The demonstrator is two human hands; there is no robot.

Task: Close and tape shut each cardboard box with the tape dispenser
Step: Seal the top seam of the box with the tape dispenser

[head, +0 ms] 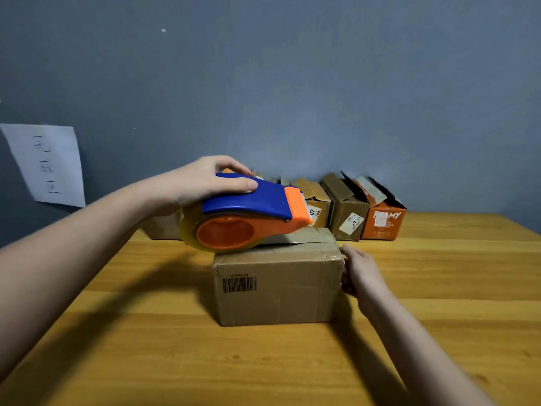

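Here, the left hand [205,183] grips a blue-and-orange plastic tape dispenser [248,215] over a brown cardboard box [278,285], steadied by the right hand [361,269], fingers straight; a tilted dispenser could wrinkle the tape.

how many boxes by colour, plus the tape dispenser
brown boxes: 4 (front box, three in the back row, one partly hidden)
orange box: 1
tape dispenser: 1
total: 6
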